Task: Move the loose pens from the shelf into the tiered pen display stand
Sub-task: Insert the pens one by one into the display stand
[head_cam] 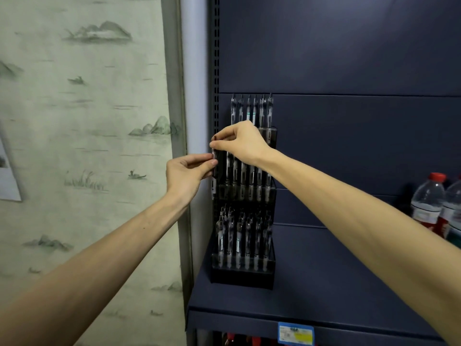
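Grip of both hands pinching one pen [214, 168], right hand [240, 143] above left hand [187, 171], apparently at display stand [243, 275] left edge

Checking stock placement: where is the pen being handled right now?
The pen is upright at the stand's left edge, middle tier, pinched by the right hand above and the left hand below.

A tiered pen display stand [243, 270] sits on a shelf [311, 283] at its far left, against the back panel [349, 58]. Pens stand upright in its three rows, each row higher and farther back. Both hands [189, 171] meet at the middle row's left end, holding a pen [214, 171]. Water bottles [427, 198] stand at the shelf's right edge. A price label [295, 333] hangs on the shelf's front lip.
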A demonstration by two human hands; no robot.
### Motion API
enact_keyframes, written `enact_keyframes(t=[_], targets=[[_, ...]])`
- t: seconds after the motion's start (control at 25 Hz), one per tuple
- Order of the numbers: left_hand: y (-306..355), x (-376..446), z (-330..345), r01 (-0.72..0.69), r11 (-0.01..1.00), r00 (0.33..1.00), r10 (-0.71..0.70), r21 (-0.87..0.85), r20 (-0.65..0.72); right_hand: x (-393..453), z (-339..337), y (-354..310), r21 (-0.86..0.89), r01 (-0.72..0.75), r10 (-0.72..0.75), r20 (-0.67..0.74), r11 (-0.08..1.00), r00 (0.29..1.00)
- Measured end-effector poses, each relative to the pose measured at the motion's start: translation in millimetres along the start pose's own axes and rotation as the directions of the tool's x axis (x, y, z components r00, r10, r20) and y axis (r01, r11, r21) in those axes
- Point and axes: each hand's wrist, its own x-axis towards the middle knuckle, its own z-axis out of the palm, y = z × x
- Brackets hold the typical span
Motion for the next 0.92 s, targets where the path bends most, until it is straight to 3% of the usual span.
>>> enact_keyframes(t=[0.12,0.28,0.48,0.64,0.8,0.92], targets=[[-2,-2,-3,0.004,1.000,1.000,-0.004,0.023,0.023,0,-13,2,0.002,-0.025,0.025,-0.135,1.000,0.991],[-14,0,-21,0.078,0.996,0.991,-0.072,0.047,-0.117,-4,-36,16,-0.097,-0.090,0.059,-0.284,0.991,0.957],[-34,-9,-29,0.148,0.964,0.988,-0.134,0.223,-0.076,-10,-25,27,-0.197,-0.142,0.091,-0.245,0.970,0.965],[-29,-12,-25,0.140,0.964,0.989,-0.127,0.225,-0.073,-4,-23,12,-0.305,-0.097,0.035,-0.201,0.948,0.979],[-25,-18,-27,0.138,0.960,0.990,-0.132,0.244,-0.040,-5,-11,8,-0.504,-0.137,0.109,-0.085,0.852,0.990],[-25,-23,-35,0.146,0.951,0.989,-0.142,0.272,-0.034,-12,-7,15,-0.545,-0.149,0.099,-0.119,0.825,0.988]])
